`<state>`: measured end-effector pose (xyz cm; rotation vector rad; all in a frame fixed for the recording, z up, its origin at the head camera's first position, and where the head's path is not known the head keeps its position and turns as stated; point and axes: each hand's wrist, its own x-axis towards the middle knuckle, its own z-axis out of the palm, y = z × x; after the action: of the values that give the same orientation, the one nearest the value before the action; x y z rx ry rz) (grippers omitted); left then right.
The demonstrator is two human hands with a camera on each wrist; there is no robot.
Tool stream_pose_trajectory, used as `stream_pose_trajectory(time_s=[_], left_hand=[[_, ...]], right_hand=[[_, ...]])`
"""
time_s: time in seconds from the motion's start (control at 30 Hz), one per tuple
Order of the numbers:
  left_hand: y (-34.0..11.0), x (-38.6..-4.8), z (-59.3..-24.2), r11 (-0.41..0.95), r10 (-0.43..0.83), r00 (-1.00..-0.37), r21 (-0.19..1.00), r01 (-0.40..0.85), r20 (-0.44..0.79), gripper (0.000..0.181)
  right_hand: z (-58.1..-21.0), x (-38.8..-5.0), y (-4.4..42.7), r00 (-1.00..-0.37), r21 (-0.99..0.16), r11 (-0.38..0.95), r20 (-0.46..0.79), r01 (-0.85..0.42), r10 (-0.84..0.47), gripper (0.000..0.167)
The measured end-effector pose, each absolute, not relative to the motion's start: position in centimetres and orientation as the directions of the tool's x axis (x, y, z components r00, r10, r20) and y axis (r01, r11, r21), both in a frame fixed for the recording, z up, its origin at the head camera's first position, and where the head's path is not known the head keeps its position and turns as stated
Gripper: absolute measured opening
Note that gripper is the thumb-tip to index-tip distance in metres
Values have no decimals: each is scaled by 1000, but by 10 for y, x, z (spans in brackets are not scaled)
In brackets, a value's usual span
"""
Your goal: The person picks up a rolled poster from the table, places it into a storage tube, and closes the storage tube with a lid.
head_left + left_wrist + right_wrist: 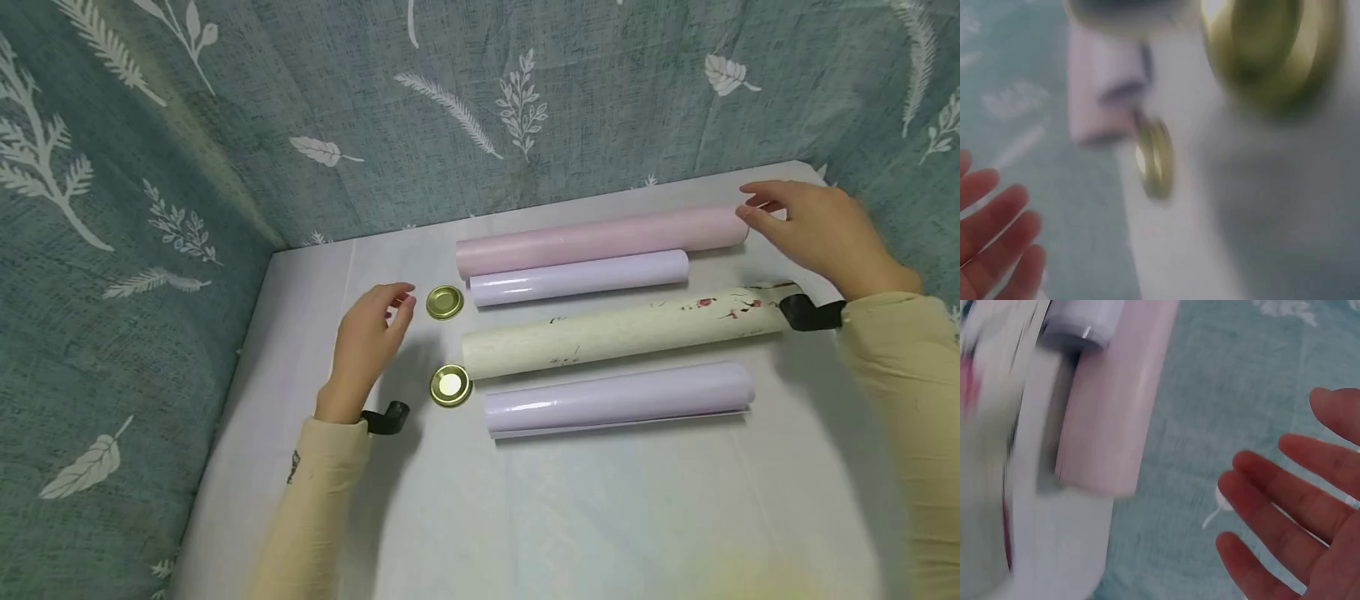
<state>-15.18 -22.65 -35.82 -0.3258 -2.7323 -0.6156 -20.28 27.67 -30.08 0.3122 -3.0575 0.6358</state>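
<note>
- On the white bench [600,517], we see four rolls: farthest toward 12 o'clock the pink roll [600,239], then the upper shiny roll [577,278], the cream roll [622,332], and, closest to 6 o'clock, the lower shiny roll [618,398].
- We find the left hand [369,337] with fingers loosely spread, gripping nothing; the upper gold lid [445,302] lies at its 3 o'clock, and the lower gold lid [451,385] beside the cream roll's 9 o'clock end.
- The right hand [825,229] also holds nothing, fingers parted, near the pink roll's 3 o'clock end.
- From the head, its fingertips seem to meet that roll; the right wrist view shows us a gap, backed by leaf-patterned cloth [1210,375].
- We see red blossom print on the cream roll; a dark sleeve mark [293,467] is too small to read.
</note>
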Motion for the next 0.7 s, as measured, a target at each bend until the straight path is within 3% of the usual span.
stream_pose_trajectory(time_s=[0.17, 0.33, 0.57, 0.7], left_hand=[[-195, -136, -356, 825, 275, -905, 404, 396, 324, 29], [-170, -123, -351, 758, 401, -877, 443, 479, 263, 27], [-144, -114, -347, 666, 451, -888, 629, 401, 88, 35], [-136, -110, -349, 661, 466, -885, 665, 346, -3, 38]], right_hand=[[-304, -188, 250, -974, -602, 769, 73, -214, -214, 52], [-303, -179, 224, -947, -680, 685, 40, -261, -320, 48], [-310, -174, 201, -895, -757, 607, -68, -242, -441, 58], [-317, -170, 189, -876, -804, 541, -51, -249, -479, 60]])
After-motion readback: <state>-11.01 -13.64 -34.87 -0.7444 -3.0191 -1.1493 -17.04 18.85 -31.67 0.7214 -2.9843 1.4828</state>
